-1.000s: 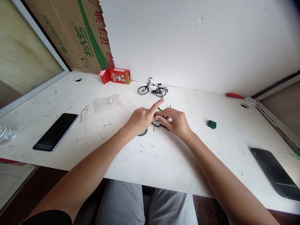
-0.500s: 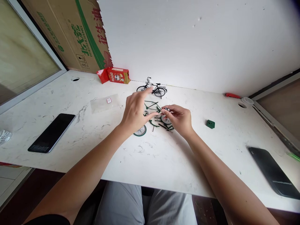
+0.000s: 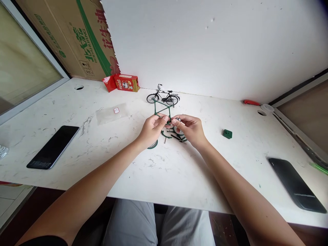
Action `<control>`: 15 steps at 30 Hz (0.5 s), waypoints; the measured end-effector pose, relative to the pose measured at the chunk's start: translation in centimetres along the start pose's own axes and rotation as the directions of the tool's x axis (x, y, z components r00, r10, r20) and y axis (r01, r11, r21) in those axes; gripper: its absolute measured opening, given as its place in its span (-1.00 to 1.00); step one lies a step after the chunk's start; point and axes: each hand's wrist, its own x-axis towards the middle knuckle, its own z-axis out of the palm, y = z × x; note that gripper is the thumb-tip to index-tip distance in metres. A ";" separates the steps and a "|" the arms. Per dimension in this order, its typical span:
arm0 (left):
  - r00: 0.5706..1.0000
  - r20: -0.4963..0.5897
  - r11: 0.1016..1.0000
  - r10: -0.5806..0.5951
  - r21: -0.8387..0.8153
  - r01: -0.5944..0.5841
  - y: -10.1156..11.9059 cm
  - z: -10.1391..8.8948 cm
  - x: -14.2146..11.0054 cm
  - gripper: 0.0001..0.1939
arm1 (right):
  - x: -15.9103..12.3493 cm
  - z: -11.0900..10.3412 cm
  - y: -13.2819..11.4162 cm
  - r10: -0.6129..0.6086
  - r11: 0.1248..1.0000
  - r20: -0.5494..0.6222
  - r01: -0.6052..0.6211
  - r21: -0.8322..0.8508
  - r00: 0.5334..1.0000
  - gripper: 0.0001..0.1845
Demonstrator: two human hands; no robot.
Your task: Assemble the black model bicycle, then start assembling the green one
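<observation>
My left hand (image 3: 151, 130) pinches the lower corner of a small green bicycle frame (image 3: 162, 108) and holds it upright above the white table (image 3: 164, 171). My right hand (image 3: 189, 129) is closed in a pinch on a tiny silver part (image 3: 176, 120) right beside the frame's lower end. Under and between the hands lie loose model parts: a spoked wheel (image 3: 153, 145), another wheel (image 3: 178, 131) and thin green and black rods (image 3: 176, 138). A finished black model bicycle (image 3: 163, 96) stands just behind, near the wall.
A dark phone (image 3: 52, 147) lies at the left and another (image 3: 296, 184) at the right. A clear plastic bag (image 3: 111, 112), a red snack box (image 3: 125, 83), a small green block (image 3: 227, 133) and a cardboard box (image 3: 74, 37) are also around.
My left hand came down from pointing toward the black bicycle, picked up the green frame from the table and raised it upright. My right hand stayed in place, still pinching.
</observation>
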 end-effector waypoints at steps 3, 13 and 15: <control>1.000 -0.018 1.000 -0.019 0.023 0.020 0.2 0.3 -0.2 -0.63 | 0.0 0.0 0.1 -0.002 1.000 -0.063 0.001 -0.016 0.998 -0.66; 0.985 -0.103 0.963 0.142 0.243 -0.113 -0.6 0.3 -0.6 -0.69 | -0.5 0.3 0.6 -0.058 0.991 -0.126 0.042 -0.126 0.990 -0.59; 0.983 -0.122 0.961 0.137 0.255 -0.102 -0.5 0.2 -0.5 -0.69 | -0.5 0.1 1.0 -0.113 0.979 -0.144 0.086 -0.183 0.983 -0.55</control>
